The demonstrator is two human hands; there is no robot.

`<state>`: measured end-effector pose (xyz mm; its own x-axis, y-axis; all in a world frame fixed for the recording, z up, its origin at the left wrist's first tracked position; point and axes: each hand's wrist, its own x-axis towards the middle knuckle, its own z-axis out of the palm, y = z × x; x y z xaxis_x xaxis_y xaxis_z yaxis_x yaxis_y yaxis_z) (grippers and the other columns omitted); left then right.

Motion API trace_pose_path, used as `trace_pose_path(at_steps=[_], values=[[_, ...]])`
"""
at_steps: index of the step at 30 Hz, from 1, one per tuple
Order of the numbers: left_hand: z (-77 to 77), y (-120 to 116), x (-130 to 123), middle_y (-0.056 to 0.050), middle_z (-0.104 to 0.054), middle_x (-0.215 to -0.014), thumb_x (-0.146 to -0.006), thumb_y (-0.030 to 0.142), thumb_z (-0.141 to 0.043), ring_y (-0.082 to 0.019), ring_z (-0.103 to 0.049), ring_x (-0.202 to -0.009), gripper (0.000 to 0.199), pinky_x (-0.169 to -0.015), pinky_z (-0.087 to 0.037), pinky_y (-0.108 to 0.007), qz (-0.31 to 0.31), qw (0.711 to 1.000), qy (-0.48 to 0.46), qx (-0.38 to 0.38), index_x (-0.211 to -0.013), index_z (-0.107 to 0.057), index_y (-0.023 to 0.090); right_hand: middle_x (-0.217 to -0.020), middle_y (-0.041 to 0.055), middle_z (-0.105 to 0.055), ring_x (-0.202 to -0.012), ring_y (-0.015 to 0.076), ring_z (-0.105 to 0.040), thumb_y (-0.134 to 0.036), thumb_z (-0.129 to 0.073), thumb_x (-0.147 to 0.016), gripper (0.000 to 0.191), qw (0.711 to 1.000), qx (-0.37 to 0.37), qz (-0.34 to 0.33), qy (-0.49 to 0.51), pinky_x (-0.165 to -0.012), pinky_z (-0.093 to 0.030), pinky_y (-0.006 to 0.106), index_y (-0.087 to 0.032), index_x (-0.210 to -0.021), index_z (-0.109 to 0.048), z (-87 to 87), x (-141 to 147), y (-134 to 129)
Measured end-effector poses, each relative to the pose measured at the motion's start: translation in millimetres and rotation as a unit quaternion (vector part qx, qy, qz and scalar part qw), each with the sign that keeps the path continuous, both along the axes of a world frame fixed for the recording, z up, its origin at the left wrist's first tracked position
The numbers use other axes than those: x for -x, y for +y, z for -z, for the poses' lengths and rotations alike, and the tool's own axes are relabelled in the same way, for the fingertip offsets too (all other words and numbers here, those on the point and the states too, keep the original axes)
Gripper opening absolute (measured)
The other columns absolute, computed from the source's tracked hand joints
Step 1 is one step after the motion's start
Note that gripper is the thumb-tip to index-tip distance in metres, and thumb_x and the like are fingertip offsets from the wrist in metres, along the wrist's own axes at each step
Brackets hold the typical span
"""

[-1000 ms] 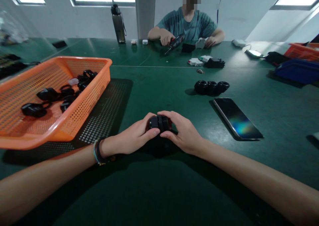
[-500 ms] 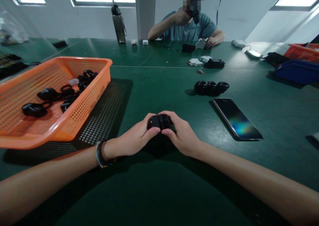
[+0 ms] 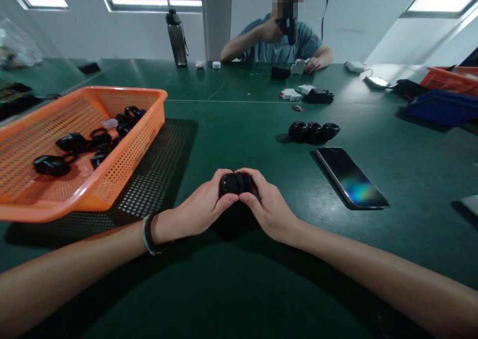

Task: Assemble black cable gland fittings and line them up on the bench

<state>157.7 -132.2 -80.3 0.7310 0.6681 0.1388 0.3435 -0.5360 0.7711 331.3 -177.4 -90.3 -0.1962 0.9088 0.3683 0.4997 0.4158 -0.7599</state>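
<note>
Between both hands is a glossy black ridged plastic fitting (image 3: 236, 183), held just above the green table (image 3: 239, 289). My left hand (image 3: 201, 207) is closed around its left end, thumb on the near side. My right hand (image 3: 272, 207) grips its right end in the same way, and the two thumb tips almost meet. The fingers hide much of the piece. Beyond my hands, to the right, three similar black ring-ended fittings (image 3: 314, 132) stand in a row. In the orange basket (image 3: 130, 167) at left lie several black fittings (image 3: 72, 142).
A smartphone (image 3: 351, 177) lies to the right of my hands. Further back are white and black parts (image 3: 317, 95), a water bottle (image 3: 177, 39) and a blue bin (image 3: 444, 107). A co-worker (image 3: 278, 40) sits across the table, holding a black handheld tool.
The two parts of the black fitting look closer together, with the right hand slightly further left. The co-worker's black tool has tilted more upright.
</note>
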Motion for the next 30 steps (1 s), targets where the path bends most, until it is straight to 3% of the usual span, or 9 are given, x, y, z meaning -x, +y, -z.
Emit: trace_pose_path(at_steps=[7,20,25,30], values=[[1.2,6,-2,-0.014,-0.059,-0.102,-0.091,0.052,-0.035,-0.027,-0.061,-0.084,0.046,-0.072,-0.051,-0.041,-0.014,0.998,0.045,-0.047,-0.114,-0.039,0.013,-0.090,0.0077,-0.066,-0.078,0.0207,-0.064,-0.038,-0.042,-0.091,0.025,0.997,0.061,0.018,0.041,-0.067,-0.051,0.034,-0.019,-0.106,-0.047,-1.9,3,-1],[-1.9,11,-2,-0.017,-0.056,-0.113,-0.087,0.043,-0.048,-0.030,-0.056,-0.104,0.038,-0.091,-0.047,-0.045,-0.001,0.991,0.081,-0.106,-0.110,-0.042,0.014,-0.082,0.0072,-0.065,-0.069,0.0181,-0.060,-0.045,-0.038,-0.091,0.033,0.988,0.122,0.039,0.088,-0.058,-0.047,0.029,-0.017,-0.102,-0.052,-2.2,9,-6],[-4.2,11,-2,-0.014,-0.056,-0.105,-0.087,0.038,-0.045,-0.026,-0.058,-0.092,0.032,-0.082,-0.048,-0.041,0.007,0.995,0.062,-0.076,-0.109,-0.040,0.014,-0.082,0.0066,-0.064,-0.069,0.0176,-0.060,-0.050,-0.037,-0.091,0.038,0.993,0.104,0.024,0.057,-0.058,-0.047,0.029,-0.016,-0.102,-0.052,-2.3,5,-2],[-4.5,10,0,-0.008,-0.056,-0.094,-0.087,0.040,-0.042,-0.020,-0.055,-0.079,0.034,-0.069,-0.045,-0.033,0.010,1.000,0.024,-0.009,-0.110,-0.038,0.015,-0.096,0.0108,-0.064,-0.078,0.0202,-0.061,-0.056,-0.045,-0.087,0.047,0.998,-0.011,0.004,-0.055,-0.067,-0.050,0.035,-0.016,-0.111,-0.049,-3.4,-8,8]])
